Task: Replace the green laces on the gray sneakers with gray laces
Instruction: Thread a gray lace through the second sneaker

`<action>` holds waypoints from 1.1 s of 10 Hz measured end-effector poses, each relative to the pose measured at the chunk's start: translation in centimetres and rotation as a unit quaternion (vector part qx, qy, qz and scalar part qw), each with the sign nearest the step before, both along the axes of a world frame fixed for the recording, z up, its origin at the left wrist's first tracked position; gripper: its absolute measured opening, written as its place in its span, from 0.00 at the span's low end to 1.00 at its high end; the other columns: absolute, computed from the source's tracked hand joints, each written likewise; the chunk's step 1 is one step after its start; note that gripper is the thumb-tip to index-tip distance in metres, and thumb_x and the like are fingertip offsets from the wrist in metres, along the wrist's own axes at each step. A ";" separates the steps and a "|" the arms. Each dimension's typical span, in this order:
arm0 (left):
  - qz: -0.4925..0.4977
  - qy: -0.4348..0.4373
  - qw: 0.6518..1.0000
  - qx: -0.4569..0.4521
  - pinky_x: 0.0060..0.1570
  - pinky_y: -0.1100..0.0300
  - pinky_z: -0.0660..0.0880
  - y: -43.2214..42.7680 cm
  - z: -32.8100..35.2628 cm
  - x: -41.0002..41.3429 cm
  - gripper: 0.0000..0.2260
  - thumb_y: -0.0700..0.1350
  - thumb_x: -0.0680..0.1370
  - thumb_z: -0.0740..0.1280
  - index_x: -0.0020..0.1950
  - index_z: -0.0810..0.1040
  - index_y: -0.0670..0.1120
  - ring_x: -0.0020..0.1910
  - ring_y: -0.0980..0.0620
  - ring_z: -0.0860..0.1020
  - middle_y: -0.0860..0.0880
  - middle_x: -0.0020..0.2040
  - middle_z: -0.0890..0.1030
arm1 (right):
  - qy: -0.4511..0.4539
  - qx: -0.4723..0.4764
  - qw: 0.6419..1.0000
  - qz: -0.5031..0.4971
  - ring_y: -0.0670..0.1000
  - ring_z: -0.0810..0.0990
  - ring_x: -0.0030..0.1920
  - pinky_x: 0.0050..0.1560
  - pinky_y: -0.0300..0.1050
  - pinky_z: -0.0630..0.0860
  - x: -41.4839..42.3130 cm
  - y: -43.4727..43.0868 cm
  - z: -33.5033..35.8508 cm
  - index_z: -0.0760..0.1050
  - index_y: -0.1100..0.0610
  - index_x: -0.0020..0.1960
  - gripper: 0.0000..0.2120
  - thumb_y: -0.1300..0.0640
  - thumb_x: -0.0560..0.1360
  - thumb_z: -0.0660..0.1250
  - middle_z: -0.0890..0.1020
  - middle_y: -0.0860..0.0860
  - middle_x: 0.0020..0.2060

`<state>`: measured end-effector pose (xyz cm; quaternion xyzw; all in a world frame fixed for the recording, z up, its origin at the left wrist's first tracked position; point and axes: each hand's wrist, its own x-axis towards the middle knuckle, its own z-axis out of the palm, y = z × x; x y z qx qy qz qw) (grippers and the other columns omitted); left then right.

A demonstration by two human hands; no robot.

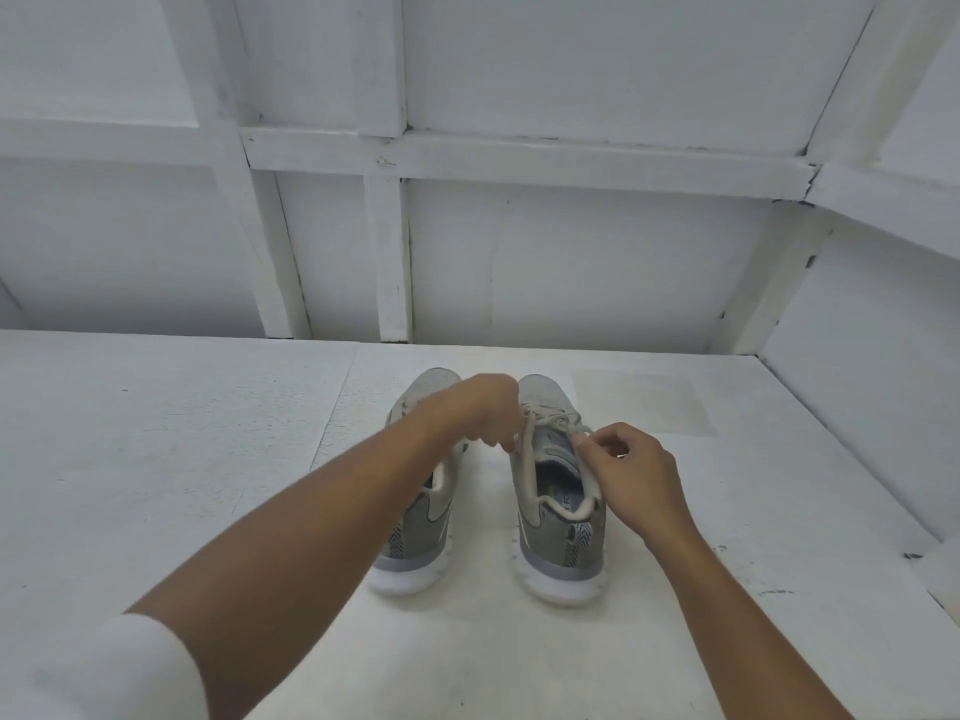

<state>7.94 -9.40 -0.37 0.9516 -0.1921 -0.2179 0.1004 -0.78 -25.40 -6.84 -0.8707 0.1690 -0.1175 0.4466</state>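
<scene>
Two gray sneakers stand side by side on the white table, heels toward me. The right sneaker (558, 537) carries a pale gray lace (553, 419) across its eyelets. My left hand (493, 407) reaches over the left sneaker (421, 543) and pinches the lace at the right sneaker's left side. My right hand (631, 475) pinches the other lace end at that shoe's right side, above the tongue. My left arm hides most of the left sneaker's top. No green lace shows.
The white table (182, 459) runs to a white panelled wall (519, 252) behind the shoes. A side wall (883, 381) closes off the right. A faint square patch (644, 402) marks the tabletop right of the shoes.
</scene>
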 end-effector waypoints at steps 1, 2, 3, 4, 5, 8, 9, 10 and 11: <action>0.009 -0.010 1.000 -0.008 0.43 0.58 0.76 0.2 -0.4 0.4 0.10 0.41 0.77 0.66 0.52 0.84 0.40 0.39 0.48 0.77 0.45 0.50 0.85 | -0.003 0.007 1.000 -0.004 0.41 0.77 0.43 0.36 0.35 0.69 -0.1 -0.1 -0.1 0.79 0.52 0.44 0.11 0.44 0.75 0.68 0.81 0.44 0.42; 0.035 -0.022 0.999 -0.031 0.38 0.64 0.76 0.8 0.3 1.0 0.10 0.40 0.77 0.66 0.55 0.82 0.41 0.41 0.50 0.78 0.46 0.48 0.83 | -0.001 0.000 1.000 -0.003 0.41 0.77 0.43 0.36 0.35 0.69 -0.2 0.0 -0.1 0.79 0.52 0.45 0.12 0.43 0.75 0.68 0.81 0.44 0.42; 0.033 -0.021 0.998 -0.038 0.37 0.66 0.73 1.2 2.2 0.7 0.12 0.40 0.76 0.69 0.59 0.80 0.41 0.44 0.50 0.77 0.45 0.53 0.82 | -0.001 0.004 1.000 -0.005 0.41 0.77 0.43 0.36 0.35 0.69 -0.2 0.0 0.0 0.80 0.52 0.44 0.12 0.43 0.75 0.68 0.81 0.44 0.41; 0.016 -0.020 0.996 -0.080 0.34 0.64 0.73 1.0 4.5 0.5 0.14 0.42 0.76 0.70 0.60 0.79 0.40 0.43 0.50 0.78 0.45 0.55 0.83 | 0.006 0.010 1.000 -0.003 0.42 0.78 0.43 0.38 0.36 0.71 -0.1 -0.1 0.4 0.80 0.51 0.44 0.12 0.43 0.74 0.68 0.81 0.43 0.40; 0.003 0.021 0.968 -0.249 0.29 0.64 0.70 0.2 7.0 -0.3 0.06 0.40 0.78 0.66 0.54 0.80 0.41 0.33 0.53 0.78 0.49 0.48 0.85 | 0.021 0.023 1.000 0.000 0.42 0.78 0.42 0.41 0.41 0.73 -0.1 -0.2 0.7 0.81 0.51 0.43 0.11 0.44 0.75 0.68 0.81 0.42 0.40; 0.016 0.012 0.940 -0.340 0.32 0.65 0.70 -2.1 5.8 -1.1 0.05 0.41 0.78 0.67 0.49 0.83 0.48 0.30 0.56 0.72 0.50 0.42 0.82 | 0.026 0.041 0.999 0.000 0.41 0.77 0.42 0.39 0.39 0.71 -0.6 -0.3 1.5 0.82 0.50 0.42 0.12 0.43 0.75 0.67 0.82 0.42 0.39; 0.018 -0.063 0.961 -0.267 0.39 0.67 0.70 -2.3 3.2 -0.7 0.05 0.42 0.76 0.70 0.50 0.85 0.47 0.38 0.58 0.76 0.51 0.45 0.84 | 0.029 0.047 0.998 0.002 0.43 0.77 0.42 0.40 0.42 0.71 -0.5 -0.3 1.6 0.81 0.51 0.40 0.11 0.47 0.76 0.67 0.82 0.43 0.38; 0.022 -0.084 0.965 -0.247 0.45 0.63 0.76 -2.6 1.5 -0.7 0.05 0.41 0.75 0.71 0.48 0.85 0.45 0.44 0.54 0.80 0.49 0.47 0.85 | 0.042 0.071 0.997 -0.003 0.46 0.76 0.43 0.43 0.44 0.70 -0.3 -0.3 1.6 0.81 0.52 0.41 0.09 0.52 0.77 0.66 0.81 0.45 0.40; 0.016 -0.102 0.972 -0.213 0.50 0.59 0.78 -3.2 0.1 -0.6 0.04 0.41 0.74 0.71 0.46 0.85 0.47 0.47 0.52 0.80 0.50 0.47 0.84 | 0.052 0.116 0.992 -0.014 0.46 0.76 0.42 0.38 0.40 0.69 -0.2 -0.3 1.6 0.81 0.55 0.41 0.09 0.56 0.78 0.65 0.81 0.47 0.41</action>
